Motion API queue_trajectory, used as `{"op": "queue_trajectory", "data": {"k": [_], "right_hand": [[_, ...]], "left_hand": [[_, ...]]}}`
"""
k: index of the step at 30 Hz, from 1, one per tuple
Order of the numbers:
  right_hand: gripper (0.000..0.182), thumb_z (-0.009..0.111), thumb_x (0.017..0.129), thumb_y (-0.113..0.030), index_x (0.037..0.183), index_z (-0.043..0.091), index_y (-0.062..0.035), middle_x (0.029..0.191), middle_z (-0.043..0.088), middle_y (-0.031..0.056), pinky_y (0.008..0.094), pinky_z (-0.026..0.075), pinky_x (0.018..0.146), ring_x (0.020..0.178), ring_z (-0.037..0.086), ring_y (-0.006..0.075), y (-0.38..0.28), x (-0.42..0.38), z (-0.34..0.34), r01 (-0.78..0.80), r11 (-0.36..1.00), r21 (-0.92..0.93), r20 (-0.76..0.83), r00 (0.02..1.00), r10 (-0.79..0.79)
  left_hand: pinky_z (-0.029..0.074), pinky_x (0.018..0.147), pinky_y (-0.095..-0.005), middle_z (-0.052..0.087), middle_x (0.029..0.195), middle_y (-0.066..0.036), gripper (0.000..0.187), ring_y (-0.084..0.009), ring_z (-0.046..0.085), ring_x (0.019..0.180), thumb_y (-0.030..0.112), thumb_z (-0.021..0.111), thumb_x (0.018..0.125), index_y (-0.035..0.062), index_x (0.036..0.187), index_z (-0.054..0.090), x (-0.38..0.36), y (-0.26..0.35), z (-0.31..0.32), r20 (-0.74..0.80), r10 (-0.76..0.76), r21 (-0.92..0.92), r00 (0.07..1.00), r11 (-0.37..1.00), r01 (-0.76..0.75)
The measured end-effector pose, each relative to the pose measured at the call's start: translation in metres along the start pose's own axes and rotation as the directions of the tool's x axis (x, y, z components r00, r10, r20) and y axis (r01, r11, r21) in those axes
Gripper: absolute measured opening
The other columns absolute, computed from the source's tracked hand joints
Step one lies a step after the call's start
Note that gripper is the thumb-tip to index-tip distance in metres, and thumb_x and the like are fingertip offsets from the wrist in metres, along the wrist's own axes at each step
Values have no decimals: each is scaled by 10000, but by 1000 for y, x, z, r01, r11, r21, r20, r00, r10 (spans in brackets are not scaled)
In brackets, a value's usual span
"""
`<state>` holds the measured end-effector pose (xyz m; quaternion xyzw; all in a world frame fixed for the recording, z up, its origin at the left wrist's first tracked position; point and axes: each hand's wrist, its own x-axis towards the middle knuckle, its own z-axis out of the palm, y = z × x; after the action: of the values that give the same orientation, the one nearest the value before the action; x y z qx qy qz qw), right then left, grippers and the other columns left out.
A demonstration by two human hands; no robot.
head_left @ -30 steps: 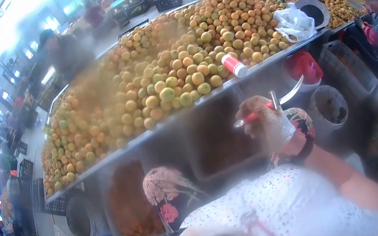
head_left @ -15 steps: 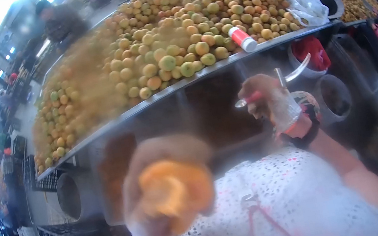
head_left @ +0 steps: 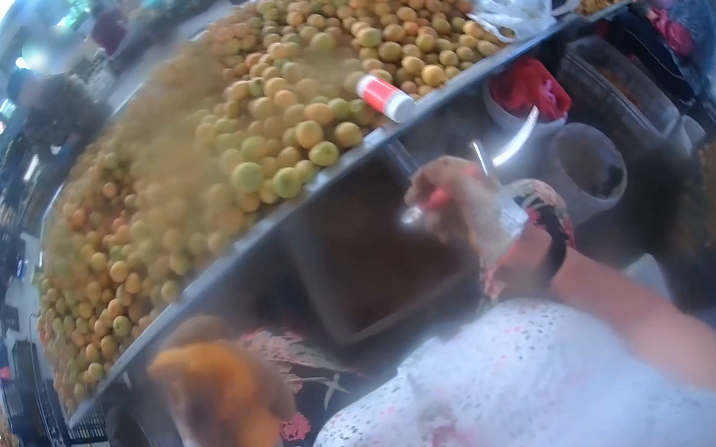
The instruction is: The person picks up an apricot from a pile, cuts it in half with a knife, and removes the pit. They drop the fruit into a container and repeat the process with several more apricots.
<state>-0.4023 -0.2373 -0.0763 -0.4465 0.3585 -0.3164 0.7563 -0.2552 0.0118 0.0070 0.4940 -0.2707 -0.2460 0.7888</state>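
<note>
My left hand [head_left: 197, 424], blurred and with white at the wrist, is at the lower left, closed on a cut, orange-fleshed, peach-like fruit [head_left: 232, 389]. My right hand [head_left: 465, 205] is wrapped around a small tool with a red handle [head_left: 437, 200] and a shiny metal tip. From the far side of that hand extend a metal shaft and a bright curved blade [head_left: 517, 138]. Beneath the right hand is a tray [head_left: 326, 311] with dark brown contents. Ahead lies a large heap of yellow-orange round fruit [head_left: 291, 115].
A metal table edge [head_left: 220, 253] runs diagonally ahead. On it are a red-and-white bottle [head_left: 386, 98] and a white plastic bag [head_left: 511, 2]. A bucket with red cloth [head_left: 531, 92] and a white bucket [head_left: 592, 168] stand right. Another person [head_left: 673, 0] is at far right.
My left hand has moved left and lower in view with the fruit. The view has shifted, so the table and my right hand appear further left. The right hand keeps its tool.
</note>
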Motion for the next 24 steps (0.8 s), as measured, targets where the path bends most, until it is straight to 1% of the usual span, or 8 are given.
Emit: {"op": "queue_trajectory", "data": {"k": [2,4,5,7,12,16,19,24], "right_hand": [[259,626,907,-254,1002,609,-14,846,672,108,254,462,476,536,588,145,3,11,-4,-32,999,42,44,999,30],[256,628,901,-248,1006,608,-15,847,668,108,253,463,483,554,593,143,10,15,-7,-13,997,81,72,997,7],[257,628,902,-248,1010,608,-15,851,665,109,255,462,484,563,594,145,10,18,-9,-23,997,73,49,999,19],[301,571,964,-315,952,632,-21,824,641,91,267,448,472,575,574,159,10,18,-7,-5,1000,29,35,999,4],[301,579,952,-314,899,639,-24,809,631,86,260,452,480,581,573,144,12,11,-4,22,997,73,22,999,-23],[228,565,948,-238,1017,604,-24,861,652,104,253,443,457,567,578,145,3,6,-6,-14,999,51,70,998,10],[223,560,949,-241,1010,608,-32,858,654,102,259,465,491,599,591,147,8,-2,-8,-20,988,154,47,999,13],[236,568,956,-257,1027,614,-36,882,660,112,284,478,508,602,593,167,5,-9,-10,3,995,95,112,994,-13]], "left_hand": [[363,389,-276,479,622,-69,591,-159,472,444,432,558,962,-84,1222,432,-3,-2,7,-49,27,112,998,993,-22],[383,393,-273,478,615,-63,560,-159,458,432,435,557,961,-51,1220,455,-4,-1,7,31,63,148,998,987,-66],[406,407,-285,525,659,-79,476,-166,490,447,423,576,953,7,1178,517,-6,0,5,165,211,444,963,857,-264],[408,415,-284,531,670,-79,470,-165,494,458,417,580,950,9,1176,522,-3,-3,-3,154,212,463,965,847,-260],[418,455,-279,562,720,-79,438,-157,514,512,390,598,932,23,1167,550,8,12,-10,176,244,537,954,788,-301],[425,487,-276,587,761,-79,415,-150,530,554,368,613,918,33,1160,573,14,30,-10,195,292,571,936,742,-350],[431,511,-273,605,791,-80,398,-146,542,587,351,624,908,41,1155,590,-12,29,-17,145,219,602,965,754,-261],[440,550,-269,636,842,-80,372,-138,563,640,324,643,890,55,1146,618,-36,34,-33,91,168,643,982,743,-187]]}}
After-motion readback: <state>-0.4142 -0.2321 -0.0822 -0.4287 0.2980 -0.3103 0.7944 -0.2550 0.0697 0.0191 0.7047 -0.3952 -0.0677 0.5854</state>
